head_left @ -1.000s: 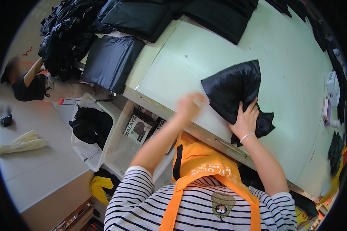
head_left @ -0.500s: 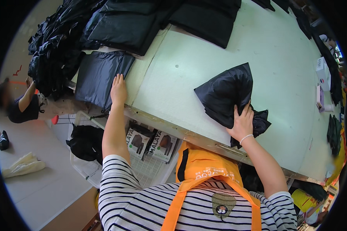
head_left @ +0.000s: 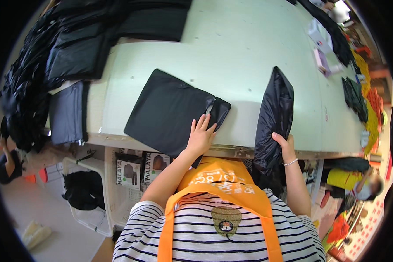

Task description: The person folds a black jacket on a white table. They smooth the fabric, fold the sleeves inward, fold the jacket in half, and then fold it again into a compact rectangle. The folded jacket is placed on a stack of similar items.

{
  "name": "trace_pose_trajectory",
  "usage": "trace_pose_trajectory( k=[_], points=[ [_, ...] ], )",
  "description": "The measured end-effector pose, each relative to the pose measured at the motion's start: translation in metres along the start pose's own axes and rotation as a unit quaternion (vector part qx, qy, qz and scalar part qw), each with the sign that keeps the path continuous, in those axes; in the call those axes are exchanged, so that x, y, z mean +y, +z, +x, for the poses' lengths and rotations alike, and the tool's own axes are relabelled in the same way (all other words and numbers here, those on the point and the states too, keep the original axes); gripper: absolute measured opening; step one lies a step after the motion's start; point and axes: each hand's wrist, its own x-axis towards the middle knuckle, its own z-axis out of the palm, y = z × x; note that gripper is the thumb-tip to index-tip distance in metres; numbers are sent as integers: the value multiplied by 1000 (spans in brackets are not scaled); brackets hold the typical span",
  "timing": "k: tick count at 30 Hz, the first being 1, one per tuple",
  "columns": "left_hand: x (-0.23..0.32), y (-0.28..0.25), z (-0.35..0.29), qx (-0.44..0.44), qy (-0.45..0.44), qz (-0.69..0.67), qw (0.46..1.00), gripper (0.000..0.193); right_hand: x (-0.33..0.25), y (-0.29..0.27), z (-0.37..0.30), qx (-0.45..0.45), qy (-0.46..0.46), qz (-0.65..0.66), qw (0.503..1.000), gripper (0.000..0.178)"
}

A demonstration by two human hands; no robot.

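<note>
My left hand lies with fingers spread on a flat, folded black garment in the middle of the table's near side. Close to its fingertips, the garment's right part has a short, pale-edged slit, perhaps a zip. A loosely folded, shiny black cloth piece is gripped at its right side by my right hand, the thumb on top and the other fingers mostly hidden. This piece stands on edge at the table's front edge, its lower end hanging over. Which kind of garment either one is, I cannot tell.
Folded black garments are stacked at the far left, with one flat black piece beside them. Below the pale table are a white basket and packets. Boxes stand far right. Another person is at left.
My view has swung right. My left hand has left the folded piece at left and rests on a flat garment now lying mid-table. My right hand has drawn the crumpled cloth into a narrow upright fold.
</note>
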Motion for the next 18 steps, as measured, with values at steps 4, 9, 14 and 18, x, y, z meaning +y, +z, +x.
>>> trace_pose_trajectory(
  k=[4, 9, 14, 18],
  points=[
    [15, 13, 18, -13, 115, -138, 984, 33, 36, -39, -28, 111, 10, 139, 984, 39],
    [-4, -1, 14, 92, 82, 5, 992, 31, 71, -51, -48, 150, 46, 161, 974, 39],
    [-22, 6, 33, 72, 31, -66, 995, 14, 63, -48, -77, 115, 37, 95, 988, 40],
    [-9, -34, 72, 37, 24, -130, 991, 13, 30, -50, -86, -65, -116, -190, 973, 50]
  ],
)
